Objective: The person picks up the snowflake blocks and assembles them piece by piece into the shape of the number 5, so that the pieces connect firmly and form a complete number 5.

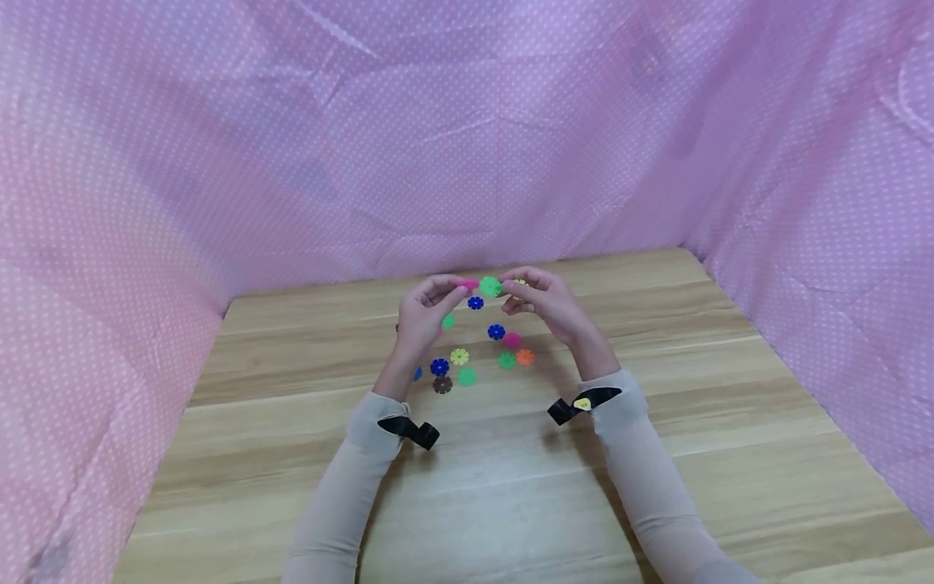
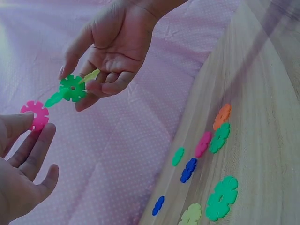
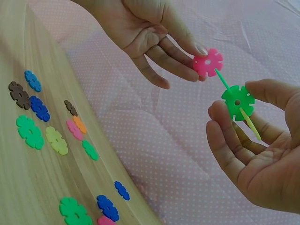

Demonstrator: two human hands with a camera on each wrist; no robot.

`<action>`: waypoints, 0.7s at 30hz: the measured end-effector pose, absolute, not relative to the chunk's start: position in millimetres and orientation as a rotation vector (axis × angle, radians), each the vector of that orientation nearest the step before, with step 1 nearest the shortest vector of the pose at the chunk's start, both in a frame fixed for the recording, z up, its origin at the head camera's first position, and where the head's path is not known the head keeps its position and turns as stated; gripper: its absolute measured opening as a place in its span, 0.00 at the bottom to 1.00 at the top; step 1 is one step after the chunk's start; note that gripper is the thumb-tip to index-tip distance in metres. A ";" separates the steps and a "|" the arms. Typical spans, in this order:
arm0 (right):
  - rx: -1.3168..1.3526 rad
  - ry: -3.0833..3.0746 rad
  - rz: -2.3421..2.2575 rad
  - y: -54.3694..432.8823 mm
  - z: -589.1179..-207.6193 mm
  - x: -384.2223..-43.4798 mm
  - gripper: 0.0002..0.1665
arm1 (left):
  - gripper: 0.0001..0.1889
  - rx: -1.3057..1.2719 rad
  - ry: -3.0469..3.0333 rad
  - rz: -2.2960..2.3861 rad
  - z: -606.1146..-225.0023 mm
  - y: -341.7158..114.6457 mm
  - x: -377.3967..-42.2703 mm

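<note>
Basically, left hand (image 1: pixel 426 314) pinched pink disc (image 3: pixel 211 57), right hand (image 1: pixel 552 308) gripped green disc (image 3: pixel 231 101); disc chain (image 1: pixel 490 286) ran lengthwise sideways between them, yellow disc (image 3: pixel 250 124) end pointing right.

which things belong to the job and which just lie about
In hand:
pink notched plastic disc
two green notched plastic discs
yellow notched plastic disc

Lying about, possibly spares:
orange notched plastic discs
brown notched discs
blue notched discs
remaining pink, green, yellow discs

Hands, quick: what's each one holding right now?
Left hand: pinches a pink disc.
Right hand: holds a green disc with a yellow disc slotted into it.
</note>
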State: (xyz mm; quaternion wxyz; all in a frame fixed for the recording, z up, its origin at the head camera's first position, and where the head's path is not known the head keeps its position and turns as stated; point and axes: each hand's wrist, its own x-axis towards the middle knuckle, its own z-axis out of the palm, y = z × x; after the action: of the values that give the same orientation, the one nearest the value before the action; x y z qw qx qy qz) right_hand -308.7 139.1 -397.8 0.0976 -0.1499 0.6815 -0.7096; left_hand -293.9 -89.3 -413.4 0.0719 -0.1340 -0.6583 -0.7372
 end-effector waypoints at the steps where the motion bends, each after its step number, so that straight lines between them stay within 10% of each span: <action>1: -0.450 2.023 -2.099 138.8 -397.5 -308.4 0.08 | 0.12 -0.409 -1.971 -2.214 -413.3 -89.4 -293.9; 21: -0.585 2.015 -2.120 128.1 -403.3 -307.5 0.15 | 0.09 -0.430 -2.123 -1.946 -415.2 -92.3 -295.6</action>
State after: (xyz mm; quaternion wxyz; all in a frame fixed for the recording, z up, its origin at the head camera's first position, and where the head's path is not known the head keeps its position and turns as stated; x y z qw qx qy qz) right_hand -307.5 128.1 -403.3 0.0793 -0.1955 0.6735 -0.7084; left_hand -295.6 -92.3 -415.2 0.1148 -0.1469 -0.7242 -0.6639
